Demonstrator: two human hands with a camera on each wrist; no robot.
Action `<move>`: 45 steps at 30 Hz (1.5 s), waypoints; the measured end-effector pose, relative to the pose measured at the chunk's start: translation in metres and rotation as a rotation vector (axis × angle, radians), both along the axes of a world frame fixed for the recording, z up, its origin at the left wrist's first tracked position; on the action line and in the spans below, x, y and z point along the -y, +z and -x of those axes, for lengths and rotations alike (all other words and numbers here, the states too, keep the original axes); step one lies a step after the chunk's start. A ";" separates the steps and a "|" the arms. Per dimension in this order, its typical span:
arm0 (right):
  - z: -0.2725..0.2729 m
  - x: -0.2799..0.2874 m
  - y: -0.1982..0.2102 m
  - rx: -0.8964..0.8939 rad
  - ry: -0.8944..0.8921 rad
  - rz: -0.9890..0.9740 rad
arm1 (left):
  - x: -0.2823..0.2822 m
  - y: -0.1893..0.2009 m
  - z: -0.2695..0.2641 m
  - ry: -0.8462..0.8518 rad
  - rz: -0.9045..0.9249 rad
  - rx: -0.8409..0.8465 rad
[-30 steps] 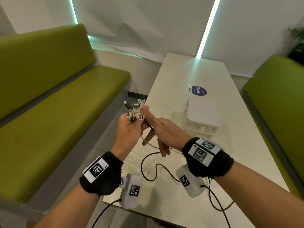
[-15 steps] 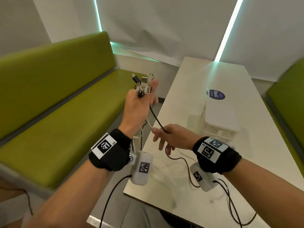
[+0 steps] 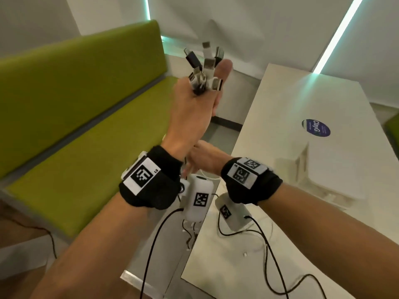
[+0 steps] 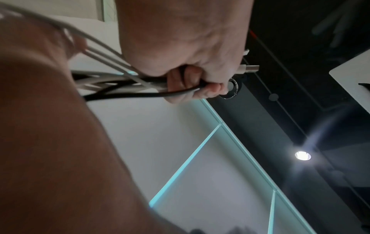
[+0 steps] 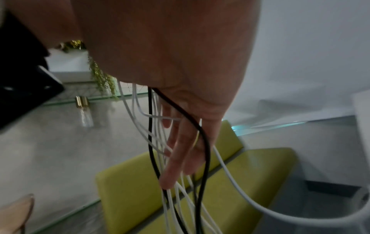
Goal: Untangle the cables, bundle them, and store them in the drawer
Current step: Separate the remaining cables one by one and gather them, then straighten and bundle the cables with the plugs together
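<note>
My left hand (image 3: 194,108) is raised high over the gap between bench and table and grips a bunch of black and white cables just below their plug ends (image 3: 205,67), which fan out above the fist. In the left wrist view the curled fingers (image 4: 200,90) wrap the cables (image 4: 120,88). My right hand (image 3: 203,156) is lower, partly hidden behind the left wrist. Its fingers (image 5: 180,150) are straight, and the hanging black cable (image 5: 206,150) and white cables (image 5: 230,174) run between and past them. The white drawer unit (image 3: 336,169) stands on the table, its drawers shut.
The white table (image 3: 280,104) lies to the right, with a round dark sticker (image 3: 316,127) beyond the drawer unit. A green bench (image 3: 86,104) runs along the left. Thin black wrist-camera leads (image 3: 269,244) trail over the table's near end.
My left hand has lifted the plug ends well higher. The right hand has slid down along the hanging cables and now sits behind the left wrist.
</note>
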State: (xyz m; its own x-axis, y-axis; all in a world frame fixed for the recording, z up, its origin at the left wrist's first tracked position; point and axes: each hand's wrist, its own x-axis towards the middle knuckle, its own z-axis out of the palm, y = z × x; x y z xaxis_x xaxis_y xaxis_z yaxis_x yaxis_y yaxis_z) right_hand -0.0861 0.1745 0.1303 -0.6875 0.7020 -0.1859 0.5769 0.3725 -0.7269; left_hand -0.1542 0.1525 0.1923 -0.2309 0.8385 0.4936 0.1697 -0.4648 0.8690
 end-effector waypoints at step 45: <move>0.087 -0.045 0.025 -0.171 0.095 -0.064 | -0.032 0.089 0.119 0.006 -0.060 -0.016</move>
State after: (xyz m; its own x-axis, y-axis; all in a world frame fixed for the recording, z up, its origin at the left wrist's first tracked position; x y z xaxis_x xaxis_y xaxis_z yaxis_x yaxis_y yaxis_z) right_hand -0.1731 0.2200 0.1553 -0.7690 0.6390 -0.0176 0.4068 0.4679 -0.7846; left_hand -0.2728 0.1840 0.2815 -0.2276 0.8060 0.5465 0.1861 -0.5148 0.8368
